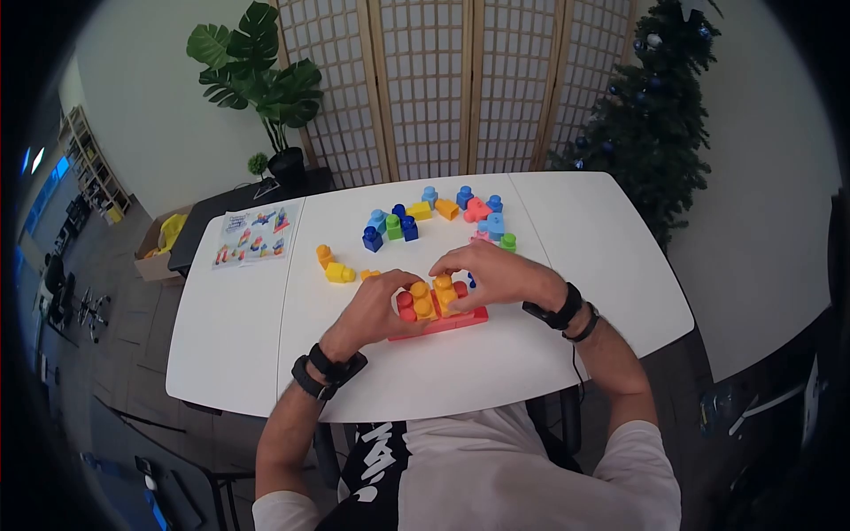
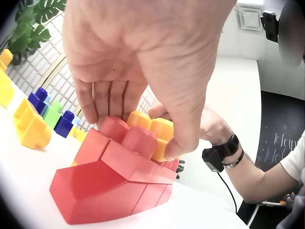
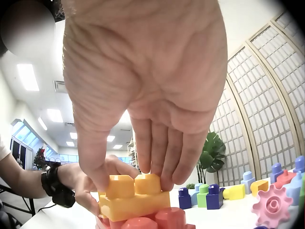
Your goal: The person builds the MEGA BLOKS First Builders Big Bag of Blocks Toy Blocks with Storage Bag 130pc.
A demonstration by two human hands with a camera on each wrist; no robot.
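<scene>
A red block build [image 1: 452, 324] lies near the table's front, with two orange-yellow blocks [image 1: 424, 307] side by side on top, between red studs. My left hand [image 1: 372, 310] pinches the left yellow block, thumb on the near side and fingers at the far side. Over the other yellow block [image 3: 136, 205], my right hand [image 1: 498, 273] arches from above, its thumb and fingertips gripping the block's two ends. Angled red bricks [image 2: 97, 186] form the base in the left wrist view, two red studs [image 2: 139, 140] showing beside the left thumb.
Loose yellow blocks [image 1: 340, 273] lie left of the build. Farther back are several blue, green and yellow blocks [image 1: 394, 227], and a pink gear piece [image 3: 272, 204] stands to the right. A printed picture sheet [image 1: 254, 237] rests on the white table's [image 1: 230, 345] left side.
</scene>
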